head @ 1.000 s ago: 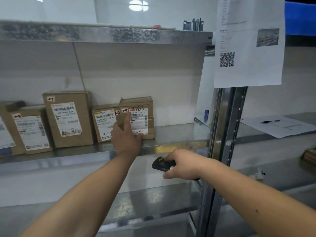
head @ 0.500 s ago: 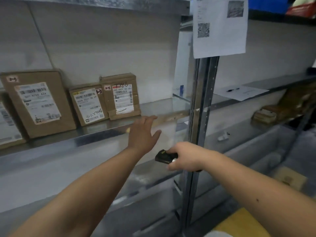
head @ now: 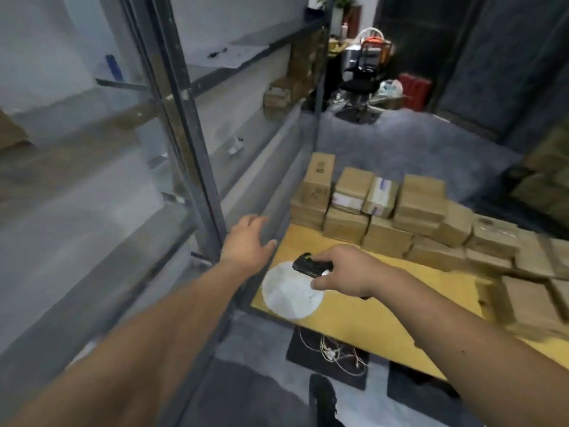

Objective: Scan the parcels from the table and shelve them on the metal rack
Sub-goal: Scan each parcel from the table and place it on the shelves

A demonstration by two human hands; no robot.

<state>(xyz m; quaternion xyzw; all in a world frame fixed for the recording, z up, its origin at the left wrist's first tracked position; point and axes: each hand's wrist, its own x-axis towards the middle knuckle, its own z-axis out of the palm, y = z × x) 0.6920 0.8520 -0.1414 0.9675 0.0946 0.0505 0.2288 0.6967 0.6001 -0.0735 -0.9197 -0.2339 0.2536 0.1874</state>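
Head view shows the right hand (head: 345, 269) gripping a black scanner (head: 311, 265) above the yellow desk (head: 385, 306), the left hand (head: 248, 245) spread loose and holding nothing by the metal rack (head: 191, 143), with cardboard parcels (head: 388, 211) stacked along the desk's far edge.

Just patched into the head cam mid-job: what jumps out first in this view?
The stack of brown cardboard parcels crowds the far side of the yellow table, running off to the right. In front of it the right hand grips a black scanner above a white round disc at the table's near-left corner. The left hand is open and holds nothing beside the metal rack, which fills the left of the view.
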